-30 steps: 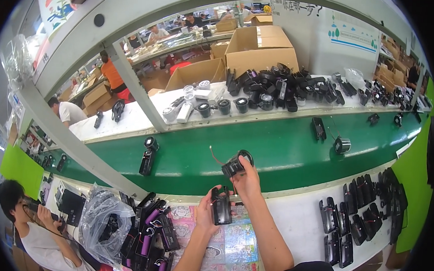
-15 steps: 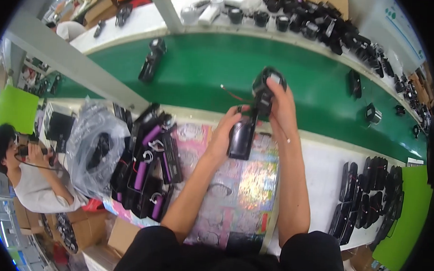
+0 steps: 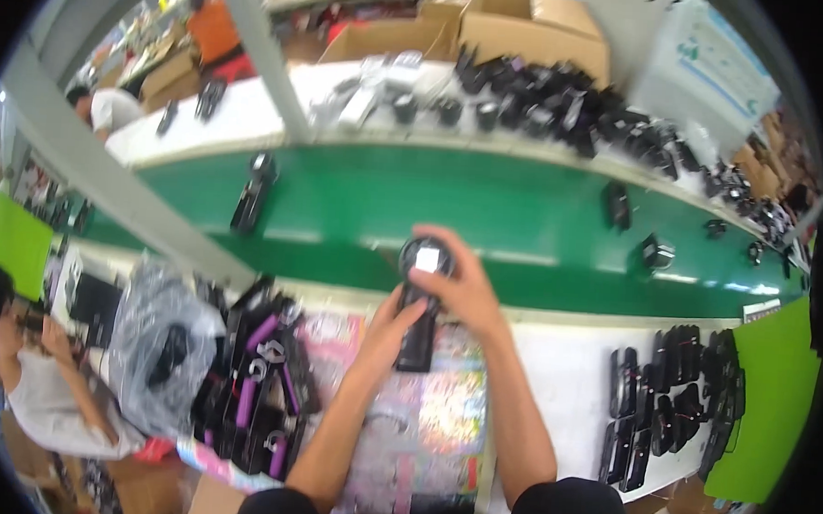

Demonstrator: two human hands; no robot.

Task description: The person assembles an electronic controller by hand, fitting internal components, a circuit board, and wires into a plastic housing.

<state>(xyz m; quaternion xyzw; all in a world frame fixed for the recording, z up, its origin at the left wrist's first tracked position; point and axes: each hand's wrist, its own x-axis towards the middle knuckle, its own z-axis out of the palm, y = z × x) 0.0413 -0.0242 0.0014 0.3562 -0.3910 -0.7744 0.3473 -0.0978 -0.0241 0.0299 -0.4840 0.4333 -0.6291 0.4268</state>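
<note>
Over the near edge of the green conveyor belt, a black handheld device with a round head [image 3: 427, 256] and a straight handle [image 3: 415, 346] is in both my hands. My right hand [image 3: 467, 295] is wrapped round the head, with the thumb across its front by a pale square patch. Closed on the upper handle is my left hand [image 3: 389, 332], its thumb pressed near where head and handle meet. The head sits in line with the handle; I cannot tell whether they are fully joined. My fingers partly hide the joint.
Black casings with purple cylindrical cells [image 3: 260, 333] lie left, beside a clear plastic bag [image 3: 161, 337]. Rows of black shells [image 3: 641, 399] lie right. Another device [image 3: 254, 193] rests on the green belt [image 3: 359, 198]. Black parts [image 3: 550, 101] crowd the far shelf. A person [image 3: 51, 387] sits left.
The round head and the handle, offset from each other before, now line up. Both hands have come closer together and moved left. The view has tilted up, showing more of the far shelf.
</note>
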